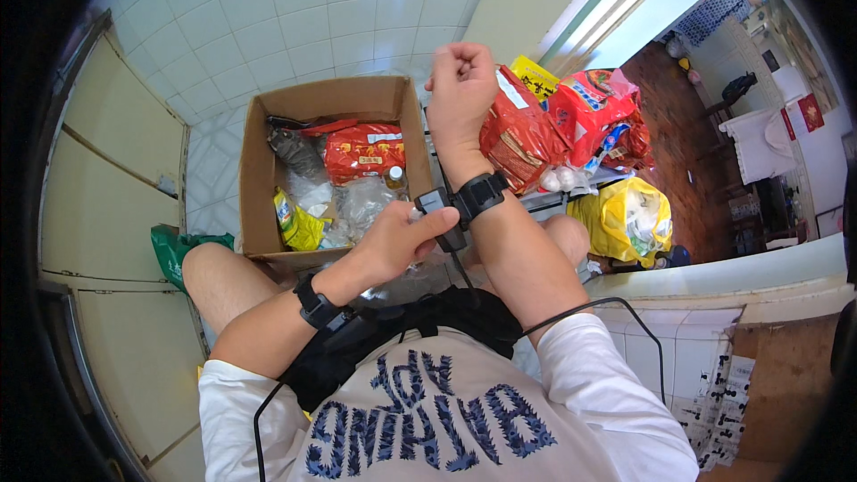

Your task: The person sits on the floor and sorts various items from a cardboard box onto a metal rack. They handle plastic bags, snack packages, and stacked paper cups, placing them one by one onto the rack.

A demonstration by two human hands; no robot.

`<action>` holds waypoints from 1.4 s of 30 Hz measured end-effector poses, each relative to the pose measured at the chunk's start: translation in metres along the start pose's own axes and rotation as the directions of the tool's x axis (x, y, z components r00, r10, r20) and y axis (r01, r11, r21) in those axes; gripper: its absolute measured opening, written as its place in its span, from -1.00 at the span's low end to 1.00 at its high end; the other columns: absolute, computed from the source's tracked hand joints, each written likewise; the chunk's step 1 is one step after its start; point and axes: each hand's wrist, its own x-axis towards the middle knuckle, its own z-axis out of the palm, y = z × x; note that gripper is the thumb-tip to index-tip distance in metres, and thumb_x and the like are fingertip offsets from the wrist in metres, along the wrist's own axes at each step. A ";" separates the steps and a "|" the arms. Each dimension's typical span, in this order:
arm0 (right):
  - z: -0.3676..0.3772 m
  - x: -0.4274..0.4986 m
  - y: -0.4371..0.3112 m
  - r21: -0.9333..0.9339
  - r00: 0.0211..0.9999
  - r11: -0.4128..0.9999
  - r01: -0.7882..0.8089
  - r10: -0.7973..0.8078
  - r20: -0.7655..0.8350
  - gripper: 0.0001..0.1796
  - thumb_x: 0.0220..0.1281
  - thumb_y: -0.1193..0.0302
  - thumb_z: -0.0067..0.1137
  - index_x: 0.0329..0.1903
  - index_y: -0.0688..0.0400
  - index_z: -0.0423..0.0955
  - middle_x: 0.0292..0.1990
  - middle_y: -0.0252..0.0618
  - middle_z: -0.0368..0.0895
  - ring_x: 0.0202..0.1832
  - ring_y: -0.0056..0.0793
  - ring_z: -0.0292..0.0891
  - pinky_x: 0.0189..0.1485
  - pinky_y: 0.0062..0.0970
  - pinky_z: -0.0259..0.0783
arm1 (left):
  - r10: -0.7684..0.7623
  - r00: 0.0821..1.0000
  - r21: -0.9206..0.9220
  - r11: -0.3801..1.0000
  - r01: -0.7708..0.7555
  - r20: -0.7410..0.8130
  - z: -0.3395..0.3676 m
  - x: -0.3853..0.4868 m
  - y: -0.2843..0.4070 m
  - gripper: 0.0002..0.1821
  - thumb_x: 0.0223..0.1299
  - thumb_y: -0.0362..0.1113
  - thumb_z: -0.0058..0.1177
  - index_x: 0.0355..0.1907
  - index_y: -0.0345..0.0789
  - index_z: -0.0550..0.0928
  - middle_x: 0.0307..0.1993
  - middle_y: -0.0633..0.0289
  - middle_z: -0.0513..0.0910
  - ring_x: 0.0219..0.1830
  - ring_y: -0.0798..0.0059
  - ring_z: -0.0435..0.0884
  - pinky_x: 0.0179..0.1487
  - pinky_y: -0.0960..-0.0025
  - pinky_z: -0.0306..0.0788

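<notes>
My left hand (395, 237) has its thumb and fingers on a small black device (443, 217) fixed to a strap at my right wrist. Raised above it, my right hand (462, 84) has its fingers curled in, with nothing visible in them. Black straps circle both wrists, and a cable hangs from the device. In front of me an open cardboard box (253, 181) contains a red package (365, 152), a yellow-green packet (294, 221), clear plastic bags (365, 204) and a small bottle with a white cap (395, 177).
Red food packages (522, 134) and a red plastic bag (589, 107) lie right of the box, near garlic bulbs (564, 178). A stuffed yellow bag (619, 221) stands by the doorway. At left are a green bag (175, 251) and cabinet doors (114, 167). A tiled wall rises behind the box.
</notes>
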 end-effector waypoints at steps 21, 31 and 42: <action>-0.041 0.011 -0.019 0.642 0.808 0.497 -0.584 0.280 0.518 -0.49 0.46 -0.07 0.00 -0.04 0.14 0.54 -0.22 -0.22 0.61 -0.07 -0.21 0.54 0.02 -0.25 0.43 | 0.226 0.972 0.108 0.967 -0.232 0.068 -0.028 -0.024 0.009 -0.74 0.32 -0.17 0.37 -0.18 -0.32 0.66 -0.34 0.39 0.69 -0.28 0.72 0.57 -0.16 0.51 0.47; -0.038 0.010 -0.078 0.644 0.788 0.653 -0.400 -0.114 0.605 0.25 0.24 -0.62 -0.37 0.59 0.21 0.13 0.58 0.10 0.11 0.63 0.05 -0.04 0.63 0.08 -0.11 | 0.151 0.965 -0.331 0.918 -0.217 -0.215 -0.069 -0.028 0.023 -0.81 0.39 -0.20 0.26 -0.22 -0.25 0.61 -0.47 0.51 0.44 -0.50 0.81 0.23 -0.43 0.60 0.08; -0.053 -0.008 -0.082 0.273 0.556 0.908 0.319 -0.413 0.722 0.53 -0.07 -0.80 -0.50 0.61 0.30 0.07 0.60 0.14 0.07 0.65 0.00 -0.04 0.66 -0.10 -0.18 | 0.112 0.896 -0.379 0.879 -0.291 -0.429 -0.117 -0.026 0.014 -0.73 0.38 -0.07 0.23 -0.26 -0.22 0.57 -0.56 0.50 0.29 -0.54 0.72 0.16 -0.46 0.55 0.09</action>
